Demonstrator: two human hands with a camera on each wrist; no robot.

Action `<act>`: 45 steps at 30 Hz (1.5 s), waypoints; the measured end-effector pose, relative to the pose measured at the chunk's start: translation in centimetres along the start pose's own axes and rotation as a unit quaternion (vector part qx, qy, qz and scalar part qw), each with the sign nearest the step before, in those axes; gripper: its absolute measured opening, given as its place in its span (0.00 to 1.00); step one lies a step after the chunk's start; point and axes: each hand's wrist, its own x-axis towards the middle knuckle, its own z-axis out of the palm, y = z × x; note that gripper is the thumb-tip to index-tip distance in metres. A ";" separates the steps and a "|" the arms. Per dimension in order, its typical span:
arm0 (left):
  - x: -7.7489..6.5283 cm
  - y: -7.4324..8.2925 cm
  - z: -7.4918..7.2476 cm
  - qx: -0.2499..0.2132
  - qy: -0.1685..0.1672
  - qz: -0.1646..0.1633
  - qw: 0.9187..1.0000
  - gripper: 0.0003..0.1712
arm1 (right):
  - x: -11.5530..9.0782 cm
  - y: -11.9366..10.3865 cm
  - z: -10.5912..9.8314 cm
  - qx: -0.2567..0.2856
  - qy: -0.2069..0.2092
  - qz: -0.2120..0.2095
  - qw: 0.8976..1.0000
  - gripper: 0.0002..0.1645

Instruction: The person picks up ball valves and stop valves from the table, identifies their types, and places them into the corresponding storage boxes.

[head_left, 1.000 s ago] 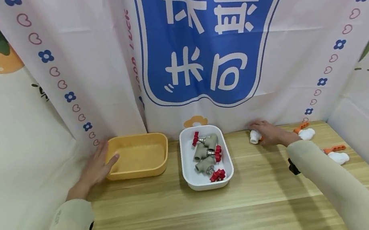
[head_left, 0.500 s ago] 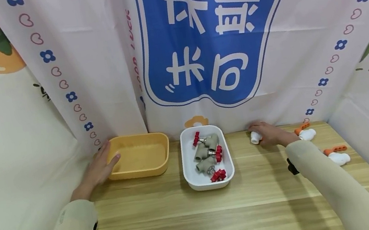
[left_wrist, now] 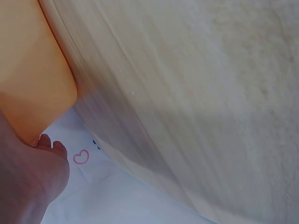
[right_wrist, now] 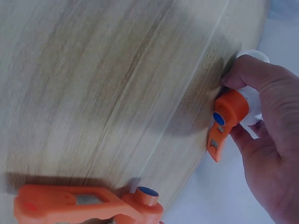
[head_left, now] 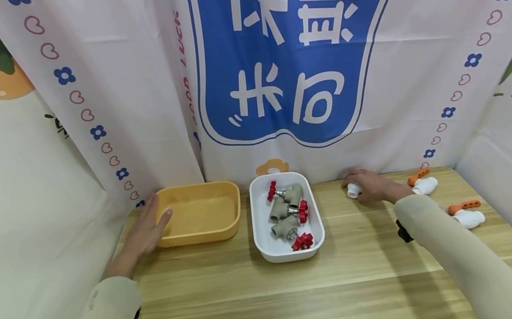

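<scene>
My left hand (head_left: 146,231) lies against the left end of the yellow tray (head_left: 168,241), its fingers extended near the back corner and its thumb above the rim. In the left wrist view the palm meets the tray's orange-looking wall (left_wrist: 39,60). At the back right of the table, my right hand (head_left: 371,185) grips a white ball valve (head_left: 354,190) between thumb and fingers. The right wrist view shows that valve's orange lever handle (right_wrist: 232,108); the hand hides part of its white body.
A white tray (head_left: 260,238) in the middle holds several grey stop valves with red handwheels (head_left: 302,241). Two more white ball valves with orange handles, the nearer one (head_left: 469,218) and the farther one (head_left: 425,186), lie at the right. A printed curtain (head_left: 157,114) closes off the back.
The yellow tray has shifted right, closer to the white tray, together with my left hand. My right hand stays at the ball valve, almost unmoved.
</scene>
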 end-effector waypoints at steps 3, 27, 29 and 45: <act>0.0 0.3 0.2 -0.002 0.000 0.005 1.000 0.49 | 0.0 0.1 0.1 0.000 0.007 0.001 1.000 0.27; 0.0 2.2 1.4 0.004 -0.006 0.003 1.000 0.50 | 0.1 0.2 0.9 0.008 0.004 0.040 0.999 0.23; -0.1 2.1 1.4 -0.001 -0.003 0.005 1.000 0.49 | 0.1 0.3 1.0 0.011 0.006 0.038 0.999 0.23; 0.0 1.0 0.9 -0.019 -0.010 0.030 0.999 0.48 | -0.7 0.5 1.3 0.058 -0.002 0.071 0.996 0.27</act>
